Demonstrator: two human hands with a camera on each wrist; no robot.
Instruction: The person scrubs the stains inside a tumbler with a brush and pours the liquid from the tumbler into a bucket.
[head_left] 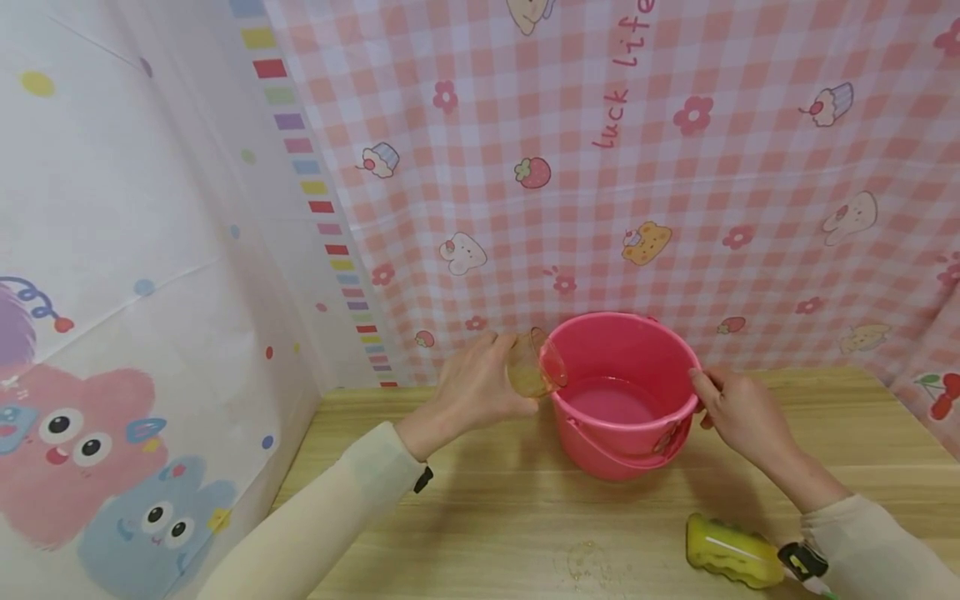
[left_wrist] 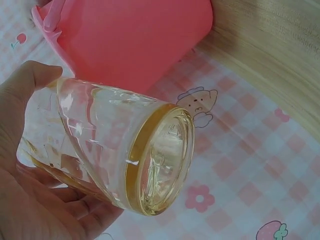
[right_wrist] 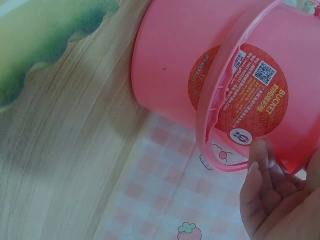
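Note:
A pink bucket (head_left: 611, 454) with a little liquid in its bottom stands on the wooden table. My left hand (head_left: 465, 383) grips a clear amber-tinted glass (head_left: 527, 375), thumb on one side and fingers on the other. The glass lies tipped sideways, its mouth at the bucket's left rim. In the left wrist view its thick gold-banded base (left_wrist: 160, 160) faces the camera, and I see no liquid in it. My right hand (head_left: 746, 417) holds the bucket's right rim, thumb over the edge. The bucket's handle (right_wrist: 215, 95) hangs down across a round red label (right_wrist: 250, 100).
A yellow-green sponge brush (head_left: 731, 550) lies near the front right, beside my right wrist. Wet drops (head_left: 588, 562) spot the wood (head_left: 480, 533) in front of the bucket. A checked cloth (head_left: 495, 225) hangs behind the table, and a white patterned sheet (head_left: 187, 317) hangs on the left.

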